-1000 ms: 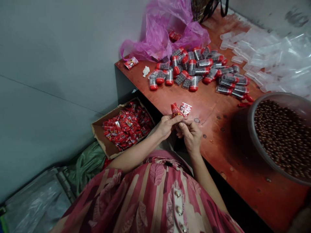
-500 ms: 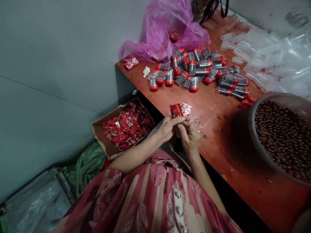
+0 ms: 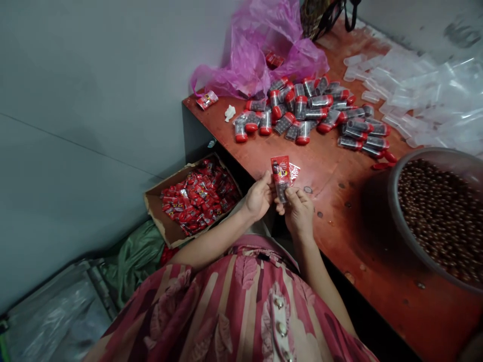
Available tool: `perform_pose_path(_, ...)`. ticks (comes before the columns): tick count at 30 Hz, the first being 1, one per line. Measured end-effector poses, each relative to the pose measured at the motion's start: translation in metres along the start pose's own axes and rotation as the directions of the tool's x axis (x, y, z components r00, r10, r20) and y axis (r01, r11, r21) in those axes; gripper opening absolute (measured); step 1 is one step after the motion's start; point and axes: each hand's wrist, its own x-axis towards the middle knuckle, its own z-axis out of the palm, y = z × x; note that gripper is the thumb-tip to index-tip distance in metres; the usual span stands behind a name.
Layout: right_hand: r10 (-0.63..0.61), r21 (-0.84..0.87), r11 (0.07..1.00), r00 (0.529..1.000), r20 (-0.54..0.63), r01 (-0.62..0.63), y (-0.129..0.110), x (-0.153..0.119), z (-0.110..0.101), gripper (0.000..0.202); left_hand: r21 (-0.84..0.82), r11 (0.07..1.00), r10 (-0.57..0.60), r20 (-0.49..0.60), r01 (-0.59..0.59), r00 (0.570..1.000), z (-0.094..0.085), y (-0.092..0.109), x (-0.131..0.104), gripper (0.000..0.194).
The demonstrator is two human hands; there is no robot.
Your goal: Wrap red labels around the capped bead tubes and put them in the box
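Between thumb and fingers, my right hand [image 3: 300,208] grips a red printed packet [image 3: 280,168], upright over the table's near edge. Its lower part looks clear, with something dark inside. To the left is my left hand [image 3: 258,197], its thumb off the packet and its fingers loosely curled; whether a fingertip touches the packet's side I cannot tell. A white-and-red wrapper [image 3: 295,173] shows just behind the held packet. Farther back lies a heap of clear tubes with red caps [image 3: 301,108], filled with dark balls.
Left of my hands, a cardboard box [image 3: 154,203] holds many red packets. A tub [image 3: 394,201] of brown balls stands on the red table [image 3: 339,241] at right. Empty clear tubes [image 3: 422,95] lie behind it. A pink plastic bag [image 3: 249,50] rests at the back.
My left hand has moved off the packet's front to its left side. My right hand now holds the packet by its lower right, and more of its front shows.
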Motion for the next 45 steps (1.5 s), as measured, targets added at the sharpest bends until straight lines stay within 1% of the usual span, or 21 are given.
perform_pose_path(3,0.034,0.050,0.998,0.999,0.004,-0.035,-0.001,0.001,0.001,0.025,-0.037,0.999,0.035,-0.081,-0.038,0.996,-0.001,0.001,0.003,0.041)
perform_pose_path(5,0.050,0.068,0.996,0.999,0.010,-0.050,-0.001,0.001,0.002,0.025,-0.032,0.998,0.042,-0.111,-0.046,0.993,0.000,0.000,0.004,0.039)
perform_pose_path(7,0.051,0.075,0.996,0.999,0.004,-0.051,-0.001,0.000,0.002,0.026,0.010,0.998,0.057,-0.117,-0.057,0.991,0.001,-0.001,0.003,0.038)
perform_pose_path(11,-0.007,0.004,1.000,0.999,-0.040,0.007,-0.001,-0.002,0.000,0.022,0.184,0.971,0.180,-0.146,-0.152,0.973,0.000,-0.004,0.000,0.036)
perform_pose_path(13,-0.026,-0.033,0.999,0.999,-0.047,0.025,-0.001,-0.002,-0.001,0.021,0.240,0.954,0.221,-0.159,-0.180,0.962,-0.001,-0.003,0.000,0.034)
perform_pose_path(17,0.007,-0.020,1.000,0.999,-0.033,-0.008,0.000,-0.002,-0.003,0.022,0.198,0.950,0.276,-0.167,-0.242,0.947,-0.002,0.004,0.004,0.028)
perform_pose_path(19,0.025,-0.015,1.000,0.999,-0.027,-0.025,0.000,-0.002,-0.003,0.023,0.172,0.957,0.258,-0.142,-0.233,0.956,-0.003,0.009,0.007,0.031)
perform_pose_path(22,0.037,-0.012,0.999,0.999,-0.024,-0.037,-0.001,-0.002,-0.003,0.024,0.143,0.974,0.189,-0.106,-0.173,0.976,-0.003,0.012,0.011,0.030)
perform_pose_path(25,0.077,0.029,0.997,0.997,-0.009,-0.077,-0.003,-0.002,-0.003,0.025,0.091,0.984,0.161,-0.126,-0.151,0.979,-0.001,0.010,0.011,0.029)
perform_pose_path(27,0.160,0.125,0.979,0.987,0.029,-0.163,-0.005,0.000,-0.003,0.027,0.040,0.991,0.130,-0.110,-0.127,0.985,0.000,0.008,0.011,0.031)
perform_pose_path(29,0.268,0.223,0.932,0.958,0.103,-0.285,-0.006,0.001,-0.003,0.029,0.000,0.997,0.083,-0.060,-0.083,0.995,0.000,0.006,0.010,0.034)
perform_pose_path(31,0.325,0.251,0.902,0.935,0.145,-0.352,-0.005,0.001,-0.002,0.030,0.002,0.999,0.046,-0.039,-0.046,0.998,0.000,0.005,0.009,0.035)
perform_pose_path(32,0.320,0.232,0.909,0.937,0.140,-0.345,-0.004,0.001,-0.002,0.032,0.017,0.999,0.039,-0.052,-0.038,0.998,0.000,0.004,0.009,0.036)
perform_pose_path(33,0.287,0.200,0.931,0.951,0.117,-0.305,-0.003,0.001,-0.001,0.036,0.035,0.999,0.040,-0.080,-0.037,0.996,-0.001,0.004,0.010,0.036)
perform_pose_path(35,0.164,0.117,0.978,0.985,0.059,-0.170,-0.001,-0.002,-0.001,0.043,0.063,0.996,0.077,-0.163,-0.068,0.984,0.000,0.004,0.011,0.039)
perform_pose_path(37,0.034,0.022,0.999,0.999,0.023,-0.035,-0.001,-0.005,-0.001,0.040,0.075,0.990,0.134,-0.235,-0.119,0.963,0.002,0.003,0.012,0.042)
perform_pose_path(39,-0.045,-0.064,0.997,0.999,0.008,0.045,-0.001,-0.009,-0.002,0.030,0.074,0.988,0.153,-0.254,-0.139,0.955,0.005,0.002,0.012,0.042)
perform_pose_path(42,-0.081,-0.109,0.991,0.997,0.008,0.081,-0.001,-0.011,-0.002,0.021,0.065,0.995,0.088,-0.216,-0.076,0.972,0.007,0.000,0.011,0.038)
perform_pose_path(44,-0.079,-0.070,0.994,0.997,0.004,0.079,-0.002,-0.011,-0.001,0.020,0.057,0.997,0.071,-0.211,-0.060,0.975,0.007,0.000,0.010,0.040)
perform_pose_path(45,-0.074,-0.046,0.996,0.997,-0.003,0.073,-0.002,-0.011,-0.001,0.020,0.064,0.995,0.088,-0.219,-0.076,0.972,0.006,-0.001,0.009,0.040)
